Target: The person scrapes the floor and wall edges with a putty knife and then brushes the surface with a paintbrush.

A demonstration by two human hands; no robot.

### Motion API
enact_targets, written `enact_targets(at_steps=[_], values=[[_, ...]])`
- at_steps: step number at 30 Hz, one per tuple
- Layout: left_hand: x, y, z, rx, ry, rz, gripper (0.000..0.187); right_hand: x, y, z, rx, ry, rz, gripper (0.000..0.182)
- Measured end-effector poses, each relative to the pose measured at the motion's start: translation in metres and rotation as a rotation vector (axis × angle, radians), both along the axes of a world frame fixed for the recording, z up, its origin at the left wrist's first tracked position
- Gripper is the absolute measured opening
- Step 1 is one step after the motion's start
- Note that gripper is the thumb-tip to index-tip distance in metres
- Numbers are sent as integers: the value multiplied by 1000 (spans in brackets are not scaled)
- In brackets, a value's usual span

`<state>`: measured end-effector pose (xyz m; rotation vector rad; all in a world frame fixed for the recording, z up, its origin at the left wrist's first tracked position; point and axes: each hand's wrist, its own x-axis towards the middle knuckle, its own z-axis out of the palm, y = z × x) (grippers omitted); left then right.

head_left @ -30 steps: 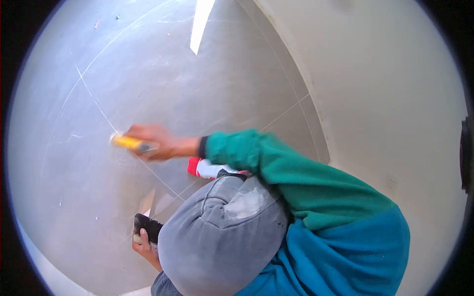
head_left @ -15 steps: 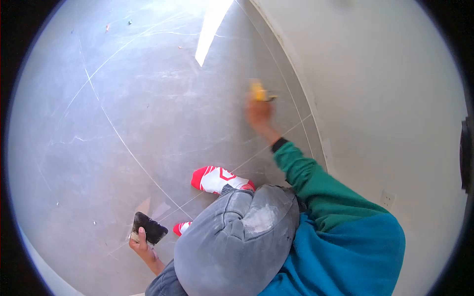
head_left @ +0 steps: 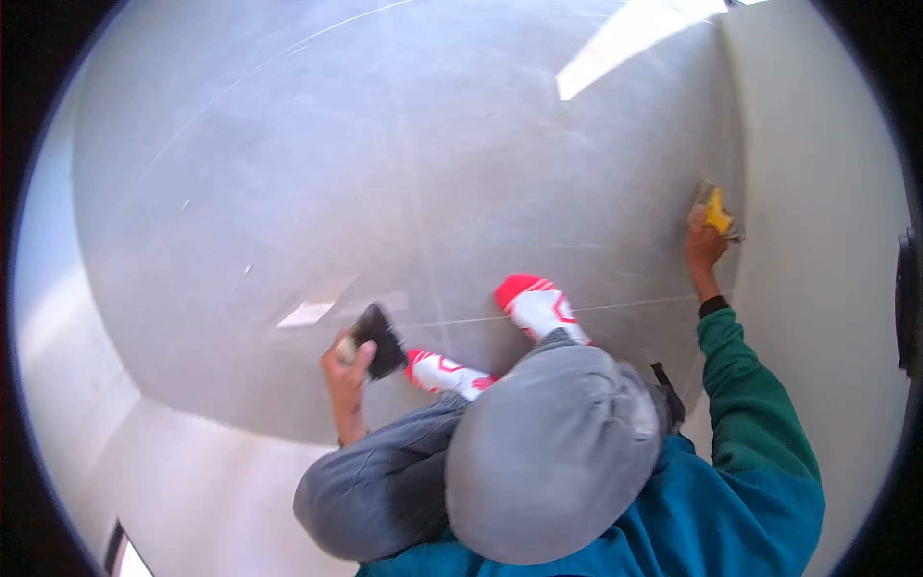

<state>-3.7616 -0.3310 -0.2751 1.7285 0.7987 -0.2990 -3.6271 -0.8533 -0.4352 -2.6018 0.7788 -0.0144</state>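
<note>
My left hand [head_left: 348, 370] is closed round the pale handle of a wide dark-bladed scraper [head_left: 381, 338]. Its blade, held up over the floor beside my feet, points to the right. Far over on the right, my right hand [head_left: 707, 245] grips a yellow-handled scraper [head_left: 714, 213]. Greyish ends show on both sides of the yellow part, and one lies close to the foot of the wall [head_left: 817, 192]. The fingers hide part of this tool.
Grey tiled floor [head_left: 336, 183] spreads ahead, with a bright patch of light [head_left: 615, 48] near the wall. My feet in red and white socks [head_left: 543, 310] are below my bent knees [head_left: 548, 452]. Small white bits [head_left: 248, 269] lie at left.
The view has swung round, so the wall edge stands more upright. My right hand with the yellow-handled scraper has come to the base of the wall. My left hand still holds the dark-bladed scraper.
</note>
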Motion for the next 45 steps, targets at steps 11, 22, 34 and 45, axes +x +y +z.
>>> enact_targets(at_steps=[11,22,34,45], values=[[-12,-9,-30,497,-30,-428,31,27,474,51,886,134,1034,33],[-64,-26,-74,871,9,-330,42,-17,168,27,185,-243,1114,67],[-59,-80,-107,726,-183,-612,44,65,431,27,1030,-196,994,51],[18,225,-138,1349,206,-247,30,-2,28,102,229,-86,526,43]])
